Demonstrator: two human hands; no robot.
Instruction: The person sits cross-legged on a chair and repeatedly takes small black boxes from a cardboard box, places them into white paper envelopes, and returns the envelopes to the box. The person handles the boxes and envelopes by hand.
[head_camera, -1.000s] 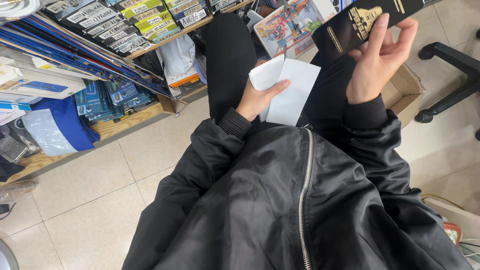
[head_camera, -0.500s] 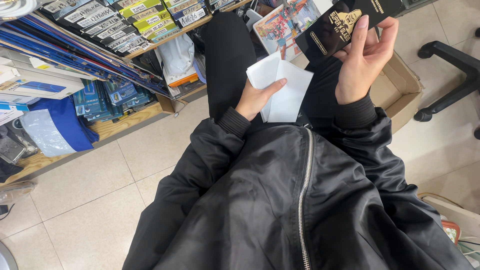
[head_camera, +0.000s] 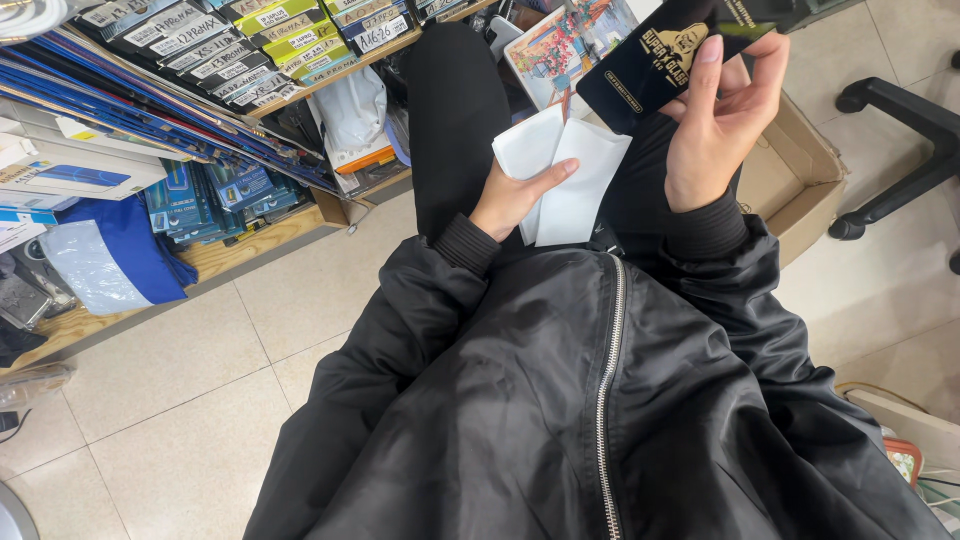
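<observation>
My left hand (head_camera: 510, 195) holds two white paper sleeves (head_camera: 565, 170) flat over my lap, thumb laid across them. My right hand (head_camera: 722, 120) is raised to the upper right and grips a flat black packet with gold print (head_camera: 650, 65), tilted, fingers curled round its right edge. The packet hovers just above and right of the white sleeves. Both arms are in a black zip jacket (head_camera: 600, 400), and I sit with black trousers below.
An open cardboard box (head_camera: 795, 170) stands on the tiled floor to the right. A wooden shelf (head_camera: 260, 230) packed with boxed goods and blue packets runs along the left. A black chair base (head_camera: 905, 160) is at far right. A colourful printed card (head_camera: 560, 50) lies behind my hands.
My right hand has brought the black packet down and leftward, closer to the white sleeves. My left hand has stayed in place with the sleeves.
</observation>
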